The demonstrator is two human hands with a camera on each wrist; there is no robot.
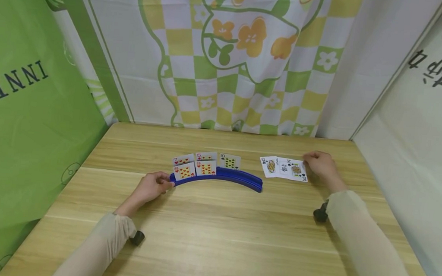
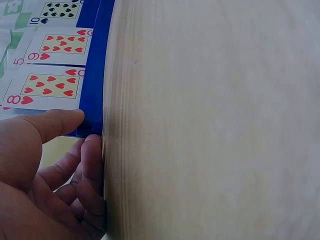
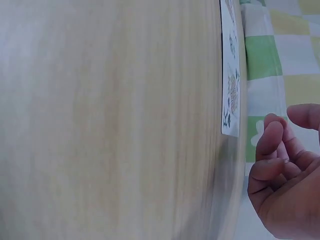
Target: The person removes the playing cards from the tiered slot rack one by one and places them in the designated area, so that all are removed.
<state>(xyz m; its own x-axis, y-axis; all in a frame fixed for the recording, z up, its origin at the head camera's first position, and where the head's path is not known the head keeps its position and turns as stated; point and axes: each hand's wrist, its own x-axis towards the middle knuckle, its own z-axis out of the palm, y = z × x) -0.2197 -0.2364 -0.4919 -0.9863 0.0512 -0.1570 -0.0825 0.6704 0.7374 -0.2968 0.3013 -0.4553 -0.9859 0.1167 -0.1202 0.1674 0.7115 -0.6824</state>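
Basically, we've got a checkered floral curtain (image 1: 247, 97) across the back, a green cloth (image 1: 19, 79) w/ dark lettering at L and a white cloth (image 1: 412, 127) w/ black characters at R. Below is our light wood table (image 1: 213, 241). Two pale sleeves (image 1: 365, 240) reach in over it.

Our L hand (image 1: 152, 187) grips the L end of the curved blue card holder (image 1: 243, 177), thumb on top, fingers at the end. Our R hand (image 1: 321, 167) grasps nothing: fingers loosely bent, thumb apart from them, just beside the R edge of the loose cards.

The holder sits mid-table, its R part bare. Front row, L to R: 8 of hearts (image 1: 185, 172), 9 of hearts (image 1: 206, 168). Back row: 7 of hearts (image 1: 183, 158), red 5 (image 1: 205, 155), 10 of spades (image 1: 230, 161), all upright & leaning back a bit.

Right of the holder, well apart from our L hand, three cards lie face up, overlapping: black queen (image 1: 268, 167), middle card (image 1: 284, 169) (prob. a joker, too small to be sure), black king (image 1: 298, 170) nearest our R hand.

Smallest, a black device (image 1: 320, 213) hangs by each cuff.
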